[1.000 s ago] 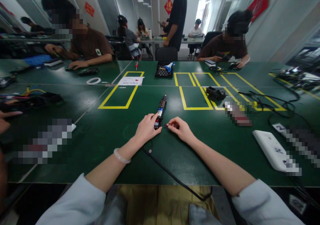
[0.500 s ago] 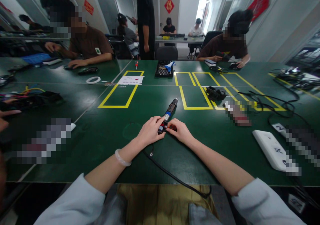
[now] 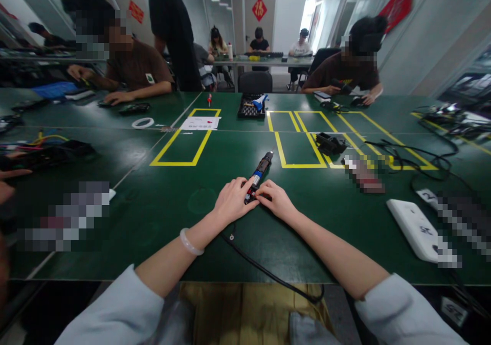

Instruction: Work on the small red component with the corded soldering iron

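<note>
At the far left of the green table (image 3: 164, 197), a co-worker's hand (image 3: 11, 174) is beside a black assembly (image 3: 57, 151) with coloured wires. Farther back, a person in a brown shirt (image 3: 138, 66) sits with both hands at the tabletop. A white ring (image 3: 142, 127) lies flat, left of a paper sheet (image 3: 200, 124) that partly covers a rectangle of yellow tape; a small red item (image 3: 209, 99) is beyond the sheet.

Your left hand (image 3: 235, 199), with a pale bracelet (image 3: 191, 243) at the wrist, is clamped over the near end of a slim black tool (image 3: 264, 165) with a blue band. The tool lies in front of you at a slant, its tip pointing away and to the right. A black cable (image 3: 264, 270) curves below your hands and over the table's near edge. Well beyond the tool, a black tray (image 3: 245, 112) holds a blue-and-white item (image 3: 260, 102).

Your right hand (image 3: 282, 202) has its fingertips bunched at the tool's near end, close beside your left thumb; you cannot tell whether they grip anything. Farther right are a black part (image 3: 330, 143), tangled black cords (image 3: 418, 156) and a white block (image 3: 412, 230) with dark markings.
</note>
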The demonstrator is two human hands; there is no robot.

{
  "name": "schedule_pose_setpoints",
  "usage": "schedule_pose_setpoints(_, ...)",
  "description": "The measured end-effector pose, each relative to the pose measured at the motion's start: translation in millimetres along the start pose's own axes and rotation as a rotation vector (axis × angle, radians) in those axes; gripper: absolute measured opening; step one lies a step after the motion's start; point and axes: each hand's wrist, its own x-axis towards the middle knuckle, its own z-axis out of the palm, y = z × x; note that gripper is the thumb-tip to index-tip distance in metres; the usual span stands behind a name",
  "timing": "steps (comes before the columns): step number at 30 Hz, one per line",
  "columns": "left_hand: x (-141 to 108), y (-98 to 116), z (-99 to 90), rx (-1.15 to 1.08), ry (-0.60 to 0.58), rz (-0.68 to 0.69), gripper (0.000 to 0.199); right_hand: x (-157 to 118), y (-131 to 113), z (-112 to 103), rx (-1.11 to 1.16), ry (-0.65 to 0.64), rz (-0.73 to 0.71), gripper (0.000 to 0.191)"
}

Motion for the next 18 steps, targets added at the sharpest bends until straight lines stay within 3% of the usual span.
schedule_pose_setpoints(11,4,-5,3.6,0.054,-0.003,-0.028,0.06,-1,-4,-4,0.024,0.003,0.016,0.014)
schedule_pose_setpoints(15,6,-26,3.2,0.1,-0.004,-0.086,0.062,-2,-4,-7,0.024,-0.02,0.046,0.015)
schedule_pose_setpoints(18,7,-56,2.1,0.125,-0.016,-0.187,0.062,-3,-3,-8,0.03,-0.04,0.059,0.013)
